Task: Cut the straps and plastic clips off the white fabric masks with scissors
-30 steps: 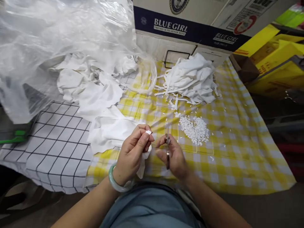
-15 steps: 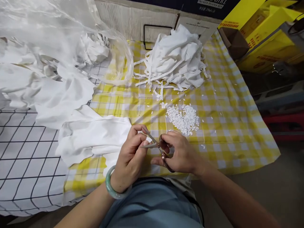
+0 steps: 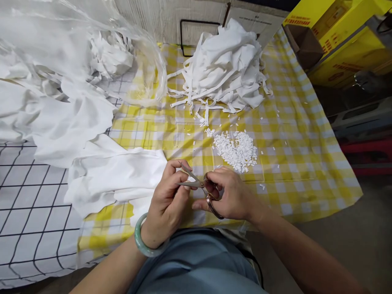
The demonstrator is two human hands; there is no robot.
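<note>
My right hand (image 3: 232,194) is closed round the handles of a small pair of scissors (image 3: 200,184), fingers and thumb in the loops. The blades stand apart and point left, at the fingertips of my left hand (image 3: 168,194). Those fingers pinch a small white edge of a white garment (image 3: 134,169), mostly covered by the hand. The garment's soft cloth stretches out to the left on the table. Just beyond my right hand lies a heap of tiny white clippings (image 3: 237,151).
A pile of white strapped garments (image 3: 229,69) sits at the back on the yellow checked tablecloth (image 3: 306,175). Clear plastic (image 3: 147,73) and more white cloth (image 3: 73,118) cover the left side. Boxes (image 3: 153,18) border the rear; yellow cartons (image 3: 346,49) stand beyond the right edge.
The view has shifted slightly, so the table's contents appear a little higher in the picture. My hands keep nearly the same pose, the scissor blades still parted at the left fingertips.
</note>
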